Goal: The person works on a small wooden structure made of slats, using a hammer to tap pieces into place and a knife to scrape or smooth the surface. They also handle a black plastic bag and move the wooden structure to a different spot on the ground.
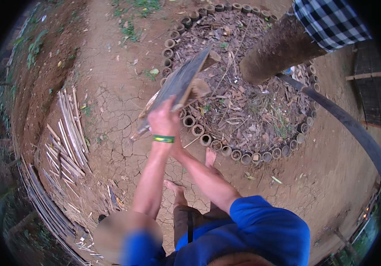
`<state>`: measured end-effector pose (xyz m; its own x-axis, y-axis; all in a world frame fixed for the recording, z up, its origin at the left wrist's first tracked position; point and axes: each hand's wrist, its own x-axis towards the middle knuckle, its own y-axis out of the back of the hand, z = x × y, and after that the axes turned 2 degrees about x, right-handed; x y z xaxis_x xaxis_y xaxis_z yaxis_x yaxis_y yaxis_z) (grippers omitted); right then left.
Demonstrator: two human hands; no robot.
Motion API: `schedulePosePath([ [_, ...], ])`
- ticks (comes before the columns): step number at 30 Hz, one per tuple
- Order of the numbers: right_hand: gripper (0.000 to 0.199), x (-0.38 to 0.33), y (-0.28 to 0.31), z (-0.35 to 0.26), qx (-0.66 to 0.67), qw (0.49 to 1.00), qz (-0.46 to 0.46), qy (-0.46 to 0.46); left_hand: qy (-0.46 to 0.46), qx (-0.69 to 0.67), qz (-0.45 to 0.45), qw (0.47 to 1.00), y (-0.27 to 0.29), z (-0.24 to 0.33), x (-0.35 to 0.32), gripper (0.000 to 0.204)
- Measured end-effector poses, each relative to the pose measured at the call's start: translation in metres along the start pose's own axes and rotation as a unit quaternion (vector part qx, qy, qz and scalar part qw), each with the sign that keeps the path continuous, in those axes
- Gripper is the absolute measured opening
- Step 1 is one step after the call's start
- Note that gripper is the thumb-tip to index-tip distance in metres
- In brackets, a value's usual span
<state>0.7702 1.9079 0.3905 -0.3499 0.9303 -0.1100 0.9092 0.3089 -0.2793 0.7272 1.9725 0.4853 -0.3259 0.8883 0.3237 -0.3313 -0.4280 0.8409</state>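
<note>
My left hand (164, 116), with a green band at its wrist, is closed around a long, dark grey plank (178, 82). The plank slants up and to the right in front of me. Rough, pale brown split wood (199, 88) shows along its right side and beneath it, and moves with it as one bundle as far as I can see. My right hand (177, 144) crosses in behind the left wrist, close under the wood. Its fingers are hidden, so their grip does not show.
Upright bamboo stubs (205, 140) ring a leaf-covered bed around a tree trunk (283, 48) wrapped in checked cloth. A dark curved pole or hose (345, 115) arches at right. Thin split sticks (68, 133) lie on the cracked ground at left, beside long dark poles (44, 204).
</note>
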Motion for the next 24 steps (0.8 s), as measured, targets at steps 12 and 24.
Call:
schedulePosePath([
  [12, 0.079, 0.09, -0.074, -0.094, -0.294, 0.93, -0.143, 0.167, 0.233, -0.076, 0.119, 0.962, 0.286, -0.189, -0.147, 0.021],
  [24, 0.048, -0.084, -0.524, -0.233, -0.255, 0.773, -0.384, 0.436, 0.279, -0.219, 0.511, 0.783, 0.606, -0.298, -0.374, 0.027],
])
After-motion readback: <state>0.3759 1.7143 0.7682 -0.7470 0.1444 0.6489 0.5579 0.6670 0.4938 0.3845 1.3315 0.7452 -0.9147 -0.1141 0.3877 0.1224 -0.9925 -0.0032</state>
